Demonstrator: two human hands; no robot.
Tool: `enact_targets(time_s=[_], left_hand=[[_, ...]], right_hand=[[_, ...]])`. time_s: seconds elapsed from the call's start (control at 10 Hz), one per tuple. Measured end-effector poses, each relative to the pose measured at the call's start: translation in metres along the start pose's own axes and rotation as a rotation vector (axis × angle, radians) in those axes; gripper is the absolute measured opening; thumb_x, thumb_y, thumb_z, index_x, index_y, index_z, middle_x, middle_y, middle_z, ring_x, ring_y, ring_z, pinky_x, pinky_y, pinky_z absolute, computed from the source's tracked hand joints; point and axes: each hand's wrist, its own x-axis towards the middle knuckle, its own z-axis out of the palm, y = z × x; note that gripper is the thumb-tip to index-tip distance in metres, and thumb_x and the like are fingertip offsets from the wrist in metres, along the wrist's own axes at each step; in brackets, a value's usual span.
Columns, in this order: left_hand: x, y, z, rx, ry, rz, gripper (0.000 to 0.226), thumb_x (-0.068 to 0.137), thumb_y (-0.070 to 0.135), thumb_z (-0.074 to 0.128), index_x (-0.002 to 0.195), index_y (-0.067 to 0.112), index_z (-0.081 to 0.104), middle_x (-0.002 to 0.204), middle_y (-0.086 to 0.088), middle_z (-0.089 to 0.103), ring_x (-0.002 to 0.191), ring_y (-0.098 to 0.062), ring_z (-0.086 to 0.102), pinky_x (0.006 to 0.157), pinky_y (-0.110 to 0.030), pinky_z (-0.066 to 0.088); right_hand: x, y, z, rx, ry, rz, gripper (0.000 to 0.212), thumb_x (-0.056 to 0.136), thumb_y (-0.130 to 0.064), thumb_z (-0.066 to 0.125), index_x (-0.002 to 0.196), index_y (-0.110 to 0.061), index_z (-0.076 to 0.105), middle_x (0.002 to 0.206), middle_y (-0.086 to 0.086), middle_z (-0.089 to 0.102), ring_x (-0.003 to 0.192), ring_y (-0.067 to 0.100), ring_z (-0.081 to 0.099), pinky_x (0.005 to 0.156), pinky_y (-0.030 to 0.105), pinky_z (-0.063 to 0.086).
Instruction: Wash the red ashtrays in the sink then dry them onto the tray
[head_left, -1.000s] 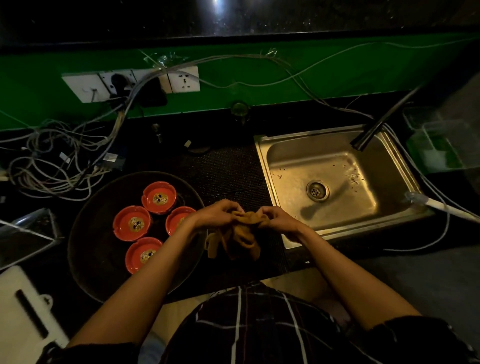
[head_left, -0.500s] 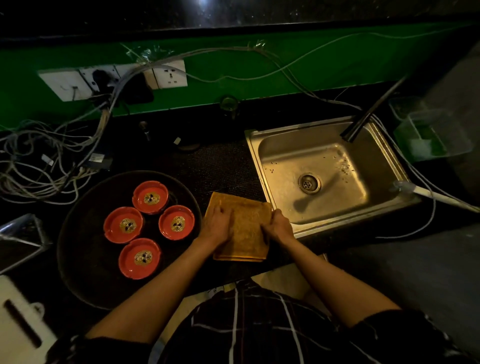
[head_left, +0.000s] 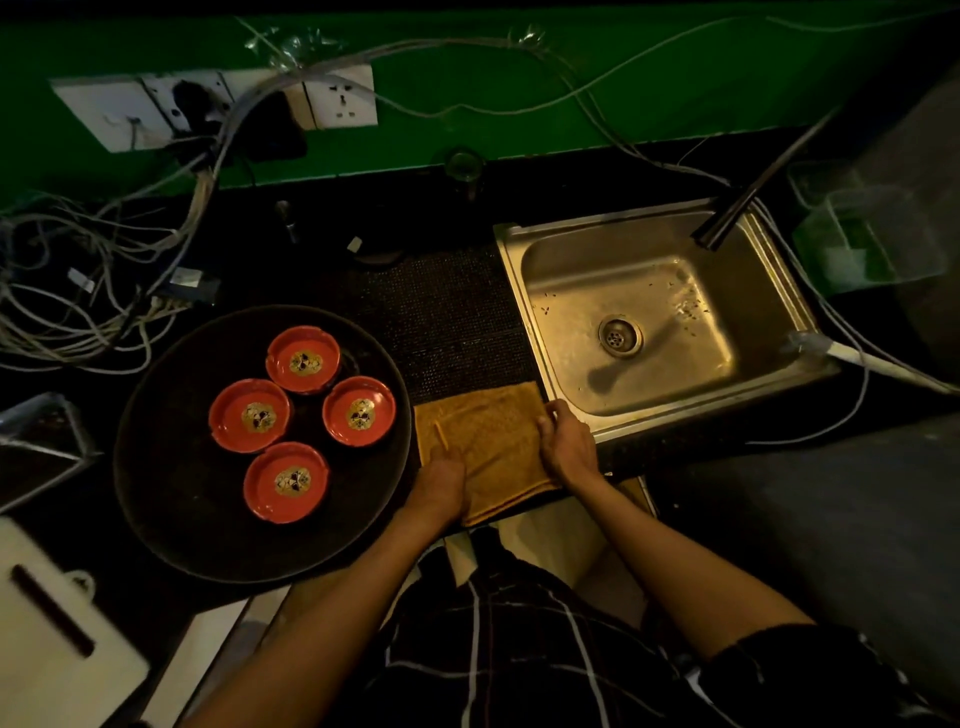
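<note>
Several red ashtrays with gold centres sit upright in a cluster on the round dark tray at the left. A folded orange-brown cloth lies flat on the counter between the tray and the steel sink. My left hand rests on the cloth's near left corner. My right hand presses on its right edge, beside the sink rim. The sink basin holds nothing but specks around the drain.
A dark tap spout slants over the sink's far right corner. Tangled cables and wall sockets fill the back left. A white board lies at the near left; a clear container stands right of the sink.
The cloth was bunched between both hands, then folded and laid flat on the counter. Both hands have since slid toward its near edge and right side.
</note>
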Motion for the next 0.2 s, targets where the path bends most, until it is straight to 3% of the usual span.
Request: enact_targets(time_s=[0.1, 0.2], left_hand=[[-0.013, 0.007, 0.009, 0.189, 0.185, 0.049, 0.057, 0.098, 0.023, 0.049, 0.148, 0.006, 0.029, 0.15, -0.029, 0.025, 0.131, -0.044, 0.041, 0.105, -0.047, 0.043], [-0.014, 0.017, 0.003, 0.245, 0.327, 0.166, 0.06, 0.1, 0.037, 0.044, 0.151, 0.011, 0.028, 0.156, -0.026, 0.021, 0.144, -0.043, 0.021, 0.119, -0.05, 0.021]], right_hand=[[-0.009, 0.011, 0.003, -0.198, -0.004, -0.102, 0.06, 0.091, -0.053, 0.046, 0.131, -0.008, 0.046, 0.121, 0.018, 0.055, 0.105, 0.034, 0.057, 0.08, 0.035, 0.044], [-0.016, 0.01, 0.007, -0.364, 0.059, -0.322, 0.051, 0.091, -0.023, 0.062, 0.137, -0.009, 0.045, 0.134, 0.018, 0.046, 0.119, 0.036, 0.048, 0.097, 0.046, 0.047]])
